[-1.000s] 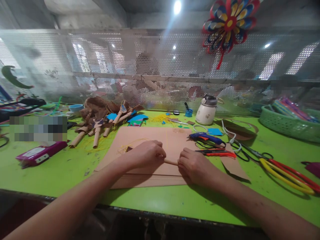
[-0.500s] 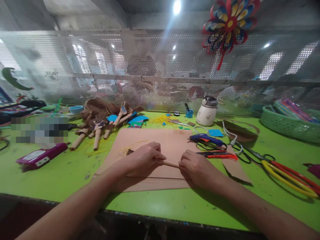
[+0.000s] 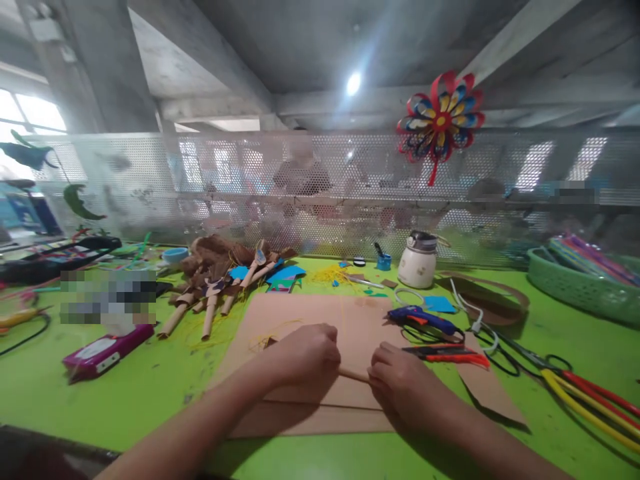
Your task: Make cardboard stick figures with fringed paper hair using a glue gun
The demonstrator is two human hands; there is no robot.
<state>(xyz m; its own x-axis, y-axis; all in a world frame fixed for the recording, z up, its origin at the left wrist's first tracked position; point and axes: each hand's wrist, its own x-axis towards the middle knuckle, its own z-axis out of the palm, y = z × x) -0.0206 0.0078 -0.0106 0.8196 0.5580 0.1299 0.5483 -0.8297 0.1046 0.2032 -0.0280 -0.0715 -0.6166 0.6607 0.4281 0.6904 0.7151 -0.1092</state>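
Observation:
A thin rolled tube of brown paper spans the gap between my two hands, low over a stack of brown paper sheets. My left hand is closed round the tube's left end, its fingers curled under. At the other end, my right hand pinches the tube with bent fingers. Both tube ends are hidden inside the hands. A small dark piece with yellow strands lies on the paper behind my left wrist.
Right of the sheets lie a blue glue gun, a red-and-black cutter and yellow-and-red-handled tools. Paper figures are heaped at left, near a purple power strip. A white bottle stands behind; a green basket is far right.
The camera has tilted up, so everything sits lower in view. My left fingers have curled further round the tube. The tube stays between both hands.

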